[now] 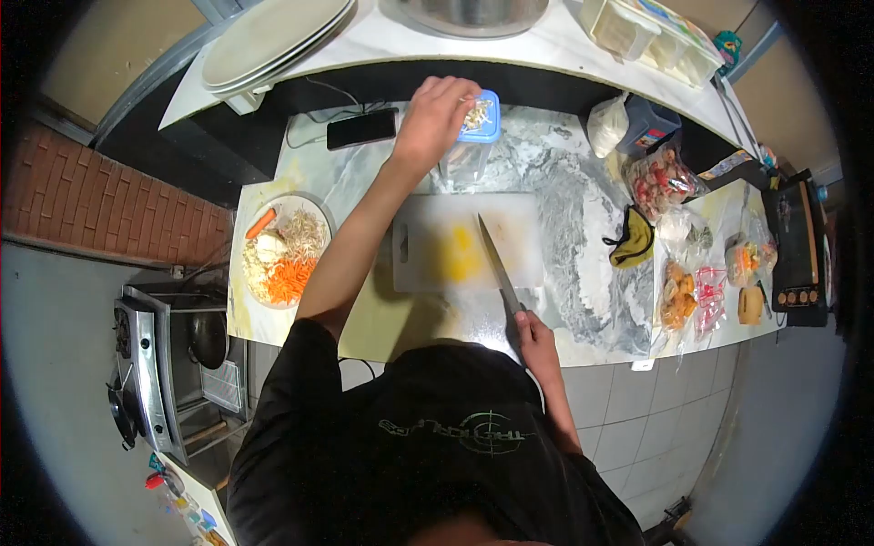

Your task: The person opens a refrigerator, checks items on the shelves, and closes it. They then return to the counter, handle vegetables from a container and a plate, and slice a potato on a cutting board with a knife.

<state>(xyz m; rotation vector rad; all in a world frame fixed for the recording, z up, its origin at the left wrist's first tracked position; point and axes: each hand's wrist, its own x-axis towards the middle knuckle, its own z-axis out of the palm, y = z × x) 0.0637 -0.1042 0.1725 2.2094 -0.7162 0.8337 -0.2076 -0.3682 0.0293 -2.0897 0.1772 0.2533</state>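
My left hand (435, 120) reaches to the back of the counter, fingers curled at the blue lid (492, 127) of a clear plastic container (465, 166). Small pale chopped pieces (478, 115) lie on that lid; what the fingertips hold, if anything, is hidden. By its handle, my right hand (538, 348) grips a long kitchen knife (496, 258), its blade lying over the right part of a white cutting board (421, 218). Yellow patches (460, 255) show on the board. To the left is a plate (320, 218) with shredded carrot (289, 277), bean sprouts (305, 229) and a carrot piece (261, 223).
A phone (362, 129) with a cable lies behind the plate. At right are a yellow-black cloth item (633, 238), a bag of red and white pieces (663, 179) and several other food bags. A raised shelf (364, 41) spans the back. A gas stove (137, 364) stands left.
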